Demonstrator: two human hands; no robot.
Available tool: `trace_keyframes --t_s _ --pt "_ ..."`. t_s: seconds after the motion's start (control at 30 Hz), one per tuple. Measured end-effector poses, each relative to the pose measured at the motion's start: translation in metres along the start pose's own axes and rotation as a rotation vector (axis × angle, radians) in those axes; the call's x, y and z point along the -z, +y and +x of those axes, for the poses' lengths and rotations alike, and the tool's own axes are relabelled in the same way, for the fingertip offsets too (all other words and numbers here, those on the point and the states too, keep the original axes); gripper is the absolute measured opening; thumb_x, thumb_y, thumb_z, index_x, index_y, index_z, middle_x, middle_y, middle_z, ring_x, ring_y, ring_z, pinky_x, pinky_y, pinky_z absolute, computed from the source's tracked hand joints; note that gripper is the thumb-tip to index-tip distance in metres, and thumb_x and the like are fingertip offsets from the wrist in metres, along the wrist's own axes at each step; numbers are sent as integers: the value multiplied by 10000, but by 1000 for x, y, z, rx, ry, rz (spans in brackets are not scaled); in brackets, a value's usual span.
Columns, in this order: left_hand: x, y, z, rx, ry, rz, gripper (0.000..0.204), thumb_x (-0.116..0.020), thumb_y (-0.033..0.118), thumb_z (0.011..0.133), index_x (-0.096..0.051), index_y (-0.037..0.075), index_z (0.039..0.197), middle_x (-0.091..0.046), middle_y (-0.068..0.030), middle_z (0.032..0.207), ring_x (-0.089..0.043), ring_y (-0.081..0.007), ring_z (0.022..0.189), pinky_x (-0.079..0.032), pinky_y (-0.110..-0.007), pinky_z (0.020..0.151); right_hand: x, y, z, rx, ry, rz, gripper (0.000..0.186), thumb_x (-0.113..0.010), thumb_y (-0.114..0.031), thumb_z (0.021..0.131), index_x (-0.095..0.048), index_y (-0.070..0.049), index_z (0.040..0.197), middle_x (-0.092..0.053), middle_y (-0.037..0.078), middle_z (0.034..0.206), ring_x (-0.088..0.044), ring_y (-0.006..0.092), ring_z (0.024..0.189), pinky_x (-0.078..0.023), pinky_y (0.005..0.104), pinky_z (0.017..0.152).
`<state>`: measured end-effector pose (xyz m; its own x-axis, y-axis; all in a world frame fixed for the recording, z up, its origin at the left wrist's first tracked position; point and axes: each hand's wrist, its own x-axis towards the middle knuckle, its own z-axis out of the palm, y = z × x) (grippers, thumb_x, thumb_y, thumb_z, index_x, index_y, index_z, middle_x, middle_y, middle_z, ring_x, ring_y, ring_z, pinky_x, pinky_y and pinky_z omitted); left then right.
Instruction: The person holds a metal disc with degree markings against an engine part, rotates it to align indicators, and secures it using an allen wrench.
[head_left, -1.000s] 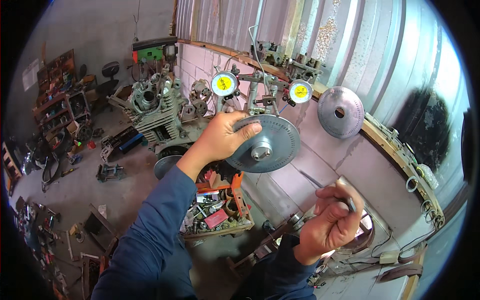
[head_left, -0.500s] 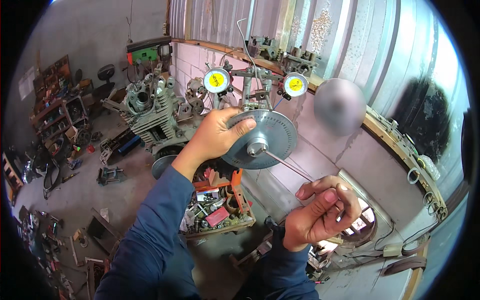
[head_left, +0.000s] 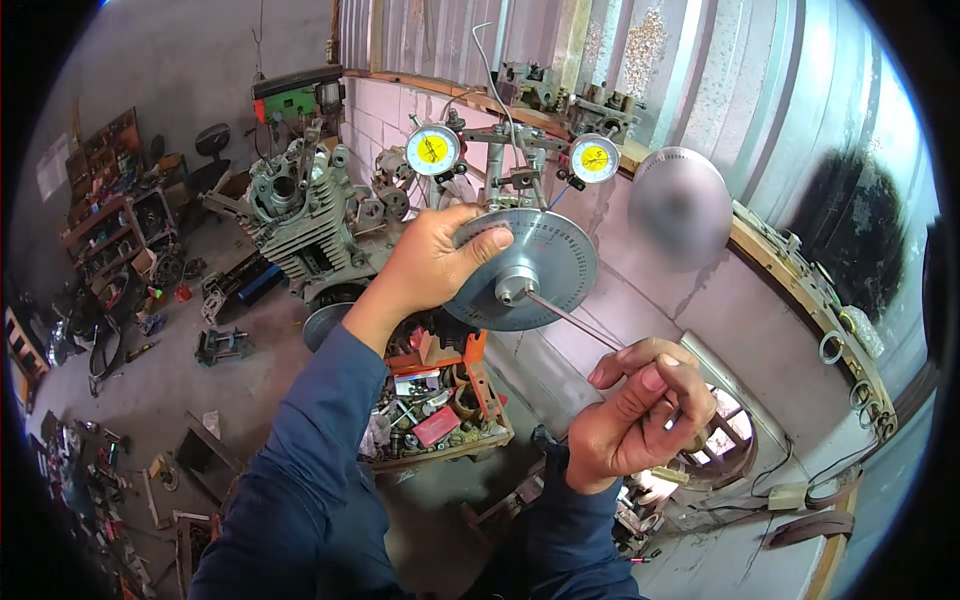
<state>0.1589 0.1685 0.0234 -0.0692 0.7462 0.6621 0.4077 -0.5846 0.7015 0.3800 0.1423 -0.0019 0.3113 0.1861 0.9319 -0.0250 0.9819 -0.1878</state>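
My left hand (head_left: 425, 265) grips the upper left rim of a grey metal degree wheel (head_left: 565, 262), thumb on its front face and fingers hidden behind. A round metal hub (head_left: 514, 284) sits at the wheel's centre. From the hub a thin hex key (head_left: 578, 323) slants down to the right. Its other end is between the fingers of my right hand (head_left: 635, 415), which is curled closed. Two dial gauges with yellow centres, a left one (head_left: 432, 150) and a right one (head_left: 595, 158), stand on a metal fixture (head_left: 505, 165) just above the wheel.
A finned engine block (head_left: 310, 235) stands to the left. Below the wheel is a wooden tray (head_left: 465, 448) of loose parts. A pale block wall with a wooden ledge (head_left: 770, 262) lies right, near a round fan opening (head_left: 728, 440). Parts and tools litter the floor at left.
My right hand has shifted slightly and its fingers have curled a little differently around the hex key. My left hand keeps its grip on the wheel.
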Motion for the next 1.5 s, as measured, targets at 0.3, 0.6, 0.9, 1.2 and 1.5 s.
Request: trace_keyframes --t_s 0.3,0.6,0.9,1.2,1.5 --pt "-1 2 0 3 2 -6 339 -725 312 965 -705 -23 1018 -712 -39 836 -606 -68 776 -522 -285 701 3 1 1 0 -14 -20 107 -493 -55 1057 -474 -37 1160 -616 153 870 -524 129 616 -426 228 516" --pt "-1 2 -1 8 -1 10 336 -725 299 966 -706 -28 1042 -703 -48 858 -621 -81 788 -524 -293 715 2 2 2 3 -10 -18 112 -509 -61 1053 -476 -36 1157 -619 149 871 -522 124 607 -419 219 516" --pt "-1 1 -1 27 2 5 348 -727 305 963 -702 -32 1047 -707 -58 879 -626 -92 801 -525 -298 728 0 0 2 -9 -5 -13 116 -515 -50 1048 -481 -34 1158 -615 150 878 -528 121 616 -429 219 526" --pt "-2 0 0 -30 5 9 355 -724 311 965 -701 -33 1048 -706 -54 861 -617 -87 796 -522 -301 719 2 2 2 -5 -15 -1 115 -519 -41 1043 -486 -32 1153 -617 154 881 -530 117 613 -426 213 517" --pt "-1 0 0 31 -20 -41 331 -733 310 961 -709 -8 1048 -709 -19 893 -601 -60 812 -506 -257 723 3 2 2 -10 -37 10 126 -507 -36 1047 -480 -37 1170 -611 151 889 -528 116 614 -421 216 505"
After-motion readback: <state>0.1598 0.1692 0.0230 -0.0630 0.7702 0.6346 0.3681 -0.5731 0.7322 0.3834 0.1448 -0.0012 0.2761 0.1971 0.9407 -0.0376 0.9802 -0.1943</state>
